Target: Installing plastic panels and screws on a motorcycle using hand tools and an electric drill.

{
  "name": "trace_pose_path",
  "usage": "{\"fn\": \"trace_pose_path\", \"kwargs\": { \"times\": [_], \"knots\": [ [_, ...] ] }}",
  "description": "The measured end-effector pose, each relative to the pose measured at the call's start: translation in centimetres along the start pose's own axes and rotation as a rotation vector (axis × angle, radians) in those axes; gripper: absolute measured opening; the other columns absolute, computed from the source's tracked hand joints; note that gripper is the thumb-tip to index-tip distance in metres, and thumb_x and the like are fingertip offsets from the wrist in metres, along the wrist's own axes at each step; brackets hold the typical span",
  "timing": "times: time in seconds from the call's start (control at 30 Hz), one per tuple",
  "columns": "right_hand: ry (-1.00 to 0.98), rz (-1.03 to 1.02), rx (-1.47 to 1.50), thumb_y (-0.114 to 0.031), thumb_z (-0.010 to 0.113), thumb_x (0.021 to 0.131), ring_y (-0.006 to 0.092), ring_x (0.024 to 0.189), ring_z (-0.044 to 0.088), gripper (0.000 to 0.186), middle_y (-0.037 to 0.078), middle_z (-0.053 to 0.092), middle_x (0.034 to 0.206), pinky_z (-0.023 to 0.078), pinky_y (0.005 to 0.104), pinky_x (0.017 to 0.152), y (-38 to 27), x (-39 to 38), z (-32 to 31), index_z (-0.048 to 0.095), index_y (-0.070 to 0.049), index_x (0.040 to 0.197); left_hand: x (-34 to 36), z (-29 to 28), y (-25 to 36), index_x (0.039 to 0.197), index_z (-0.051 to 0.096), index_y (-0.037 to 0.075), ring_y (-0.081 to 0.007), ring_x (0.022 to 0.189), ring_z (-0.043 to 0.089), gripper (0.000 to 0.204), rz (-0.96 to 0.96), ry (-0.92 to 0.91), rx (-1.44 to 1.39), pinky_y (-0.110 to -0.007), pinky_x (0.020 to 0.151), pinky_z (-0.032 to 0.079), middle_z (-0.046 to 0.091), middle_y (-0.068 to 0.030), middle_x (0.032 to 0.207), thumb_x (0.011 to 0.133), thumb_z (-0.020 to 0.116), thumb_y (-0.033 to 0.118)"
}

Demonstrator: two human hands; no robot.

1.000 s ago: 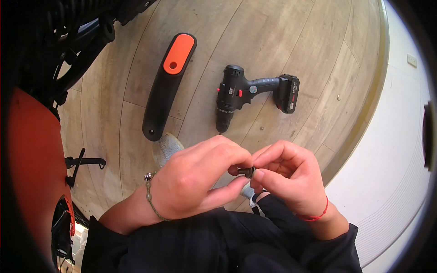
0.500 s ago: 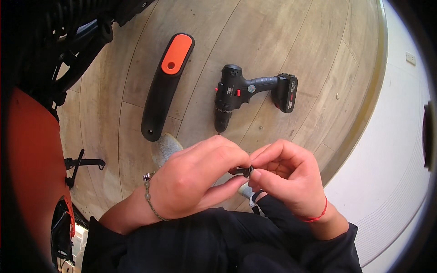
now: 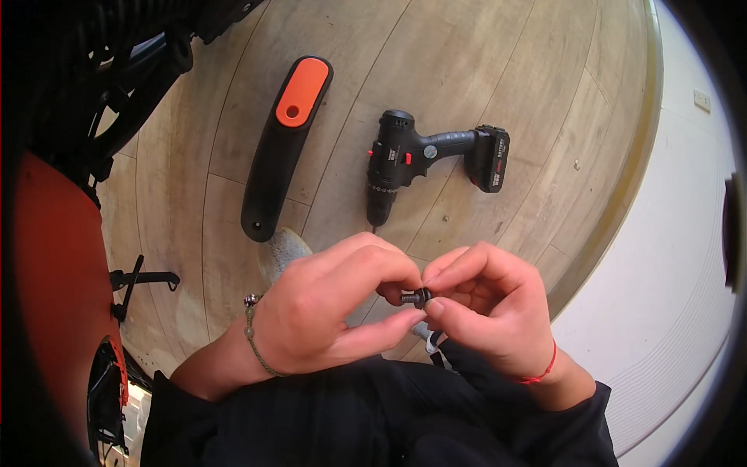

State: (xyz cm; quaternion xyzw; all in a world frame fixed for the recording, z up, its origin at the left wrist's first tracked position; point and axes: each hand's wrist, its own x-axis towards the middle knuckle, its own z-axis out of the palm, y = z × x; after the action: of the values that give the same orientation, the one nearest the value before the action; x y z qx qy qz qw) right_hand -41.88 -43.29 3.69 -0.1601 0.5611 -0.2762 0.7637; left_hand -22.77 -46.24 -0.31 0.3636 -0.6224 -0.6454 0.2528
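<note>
A small dark bolt (image 3: 409, 298) with a ring like a washer (image 3: 422, 296) around it is held in front of me, its threaded end toward the left. My right hand (image 3: 494, 307) pinches the head end between thumb and forefinger, which partly hide it. From the other side, the thumb and forefinger tips of my left hand (image 3: 331, 300) close on the ring's rim; its other fingers are curled behind and partly hidden. Beyond my hands, a black cordless drill (image 3: 389, 163) lies on its side on the floor, a thin bit in its chuck pointing toward me.
Left of the drill lies a long black part with an orange inlay (image 3: 303, 86). A large orange-and-black machine (image 3: 58, 280) fills the left side. A white wall (image 3: 677, 233) with an outlet (image 3: 702, 100) rises at right. My shoe (image 3: 284, 253) shows beneath my left hand.
My left thumb and forefinger have spread a little, baring the bolt's threads and the ring. My right hand keeps its pinch. The drill and the long black part have stayed in place.
</note>
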Motion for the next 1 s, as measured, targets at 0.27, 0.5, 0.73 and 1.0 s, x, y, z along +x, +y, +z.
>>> {"fn": "trace_pose_path", "kwargs": {
  "times": [0.27,0.5,0.73,1.0],
  "knots": [
    [0.013,-0.107,-0.049,0.007,0.062,0.077,0.0126,0.087,0.06,0.018,0.01,0.056,0.1,0.052,0.0249,0.077,0.5,0.3,0.1,0.054,0.004,0.093,0.0,0.1,0.1,0.093,0.058,0.0,-0.016,0.071,0.061,0.029,-0.058,0.034,-0.056,-0.025,0.064,0.048,0.061,-0.01,0.085,0.067,0.072,-0.003],
    [-0.022,-0.221,-0.183,0.014,0.059,0.075,0.0152,0.088,0.058,0.022,0.013,0.054,0.102,0.051,0.0277,0.078,0.7,0.4,0.0,0.053,0.004,0.094,0.0,0.0,-0.2,0.093,0.058,0.0,-0.0163,0.07,0.062,0.029,-0.027,0.021,-0.028,-0.025,0.063,0.048,0.06,-0.0099,0.085,0.067,0.07,-0.003],
    [-0.006,-0.365,-0.303,0.01,0.064,0.073,0.0131,0.079,0.063,0.022,0.012,0.057,0.097,0.053,0.0238,0.07,1.5,0.9,-0.1,0.055,0.003,0.091,0.0,0.0,0.0,0.091,0.058,0.0,-0.016,0.07,0.062,0.028,-0.079,0.021,-0.034,-0.025,0.064,0.049,0.061,-0.0091,0.083,0.065,0.068,-0.003],
    [0.045,-0.588,-0.628,0.009,0.067,0.067,0.0123,0.066,0.06,0.025,0.01,0.059,0.086,0.048,0.0235,0.058,1.5,1.3,-0.1,0.056,-0.001,0.087,0.0,0.0,-0.1,0.093,0.057,-0.001,-0.0148,0.074,0.062,0.026,-0.176,-0.02,-0.1,-0.025,0.068,0.05,0.061,-0.0087,0.084,0.069,0.067,-0.001]
  ]
}}
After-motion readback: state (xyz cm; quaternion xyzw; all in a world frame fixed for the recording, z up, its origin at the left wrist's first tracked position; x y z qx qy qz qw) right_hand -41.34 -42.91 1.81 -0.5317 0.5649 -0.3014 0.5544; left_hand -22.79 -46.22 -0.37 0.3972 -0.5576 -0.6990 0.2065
